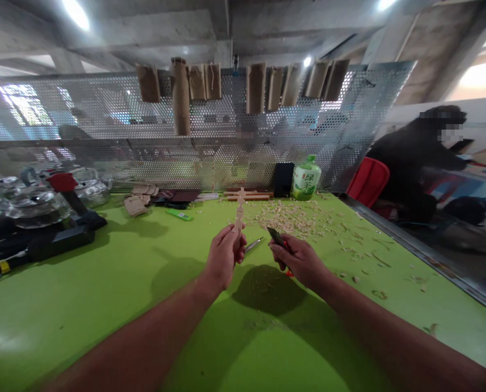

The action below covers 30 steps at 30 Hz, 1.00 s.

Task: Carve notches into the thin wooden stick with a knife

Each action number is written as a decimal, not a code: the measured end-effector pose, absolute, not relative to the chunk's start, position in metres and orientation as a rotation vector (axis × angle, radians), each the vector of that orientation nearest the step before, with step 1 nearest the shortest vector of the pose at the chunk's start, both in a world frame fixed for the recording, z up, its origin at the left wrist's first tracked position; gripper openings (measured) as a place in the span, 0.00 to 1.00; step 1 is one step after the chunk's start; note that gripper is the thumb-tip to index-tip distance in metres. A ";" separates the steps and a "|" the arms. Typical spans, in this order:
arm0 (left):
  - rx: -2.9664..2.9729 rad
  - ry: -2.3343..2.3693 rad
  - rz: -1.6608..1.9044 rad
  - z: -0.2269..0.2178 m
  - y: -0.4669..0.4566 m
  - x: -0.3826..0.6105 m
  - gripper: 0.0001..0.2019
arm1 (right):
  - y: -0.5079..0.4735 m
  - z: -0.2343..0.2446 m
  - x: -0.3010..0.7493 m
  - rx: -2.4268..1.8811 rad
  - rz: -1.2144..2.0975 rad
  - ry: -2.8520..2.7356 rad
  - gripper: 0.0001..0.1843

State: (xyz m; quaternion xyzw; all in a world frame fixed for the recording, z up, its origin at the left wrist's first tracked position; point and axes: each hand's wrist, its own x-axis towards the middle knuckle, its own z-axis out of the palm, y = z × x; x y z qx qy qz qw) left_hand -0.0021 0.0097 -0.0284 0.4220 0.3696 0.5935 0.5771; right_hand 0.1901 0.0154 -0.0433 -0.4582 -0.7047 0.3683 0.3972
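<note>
My left hand is closed around the lower end of a thin, pale carved wooden stick, held upright with notched, bead-like shapes along its edges. In my right hand is a utility knife with a dark blade pointing up and left, and red showing on its handle. The knife and the stick are apart. Between my hands a slim silver pen-like tool lies on the green table. Wood shavings are scattered beyond my right hand.
A green-labelled bottle and a dark upright box stand at the back. Metal kettles and a red-and-black power tool sit at left. Bamboo pieces hang on the perforated screen. A person sits beyond the right edge.
</note>
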 end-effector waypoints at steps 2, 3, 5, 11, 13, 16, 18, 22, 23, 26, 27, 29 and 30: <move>0.999 0.873 1.371 -0.028 0.009 0.000 0.14 | 0.016 -0.042 0.190 -1.178 0.899 -1.809 0.18; 1.009 0.877 1.362 -0.028 0.008 0.001 0.14 | 0.015 -0.041 0.190 -1.193 0.855 -1.830 0.18; 1.034 0.879 1.335 -0.029 0.005 0.003 0.13 | 0.014 -0.039 0.189 -1.220 0.728 -1.898 0.19; 1.089 0.879 1.217 -0.030 -0.007 0.009 0.14 | 0.002 -0.027 0.185 -1.265 0.444 -2.091 0.21; 1.132 0.875 1.191 -0.029 -0.010 0.010 0.14 | -0.002 -0.022 0.184 -1.263 0.377 -2.152 0.22; 1.184 0.904 1.165 -0.027 -0.011 0.012 0.16 | -0.005 -0.018 0.182 -1.273 0.279 -2.209 0.23; 1.204 0.925 1.157 -0.026 -0.012 0.011 0.16 | -0.005 -0.017 0.181 -1.302 0.237 -2.218 0.24; 1.246 0.937 1.156 -0.025 -0.012 0.009 0.14 | -0.005 -0.019 0.182 -1.350 0.215 -2.241 0.24; 1.259 0.946 1.153 -0.025 -0.012 0.009 0.13 | -0.004 -0.019 0.182 -1.365 0.216 -2.240 0.24; 1.286 0.969 1.151 -0.025 -0.012 0.008 0.13 | -0.004 -0.020 0.182 -1.390 0.199 -2.228 0.24; 1.288 0.975 1.152 -0.025 -0.012 0.008 0.13 | -0.004 -0.020 0.182 -1.391 0.187 -2.228 0.24; 1.290 0.984 1.155 -0.025 -0.012 0.008 0.14 | -0.004 -0.020 0.182 -1.392 0.165 -2.232 0.24; 1.289 0.991 1.153 -0.025 -0.011 0.008 0.14 | -0.005 -0.019 0.182 -1.395 0.158 -2.236 0.23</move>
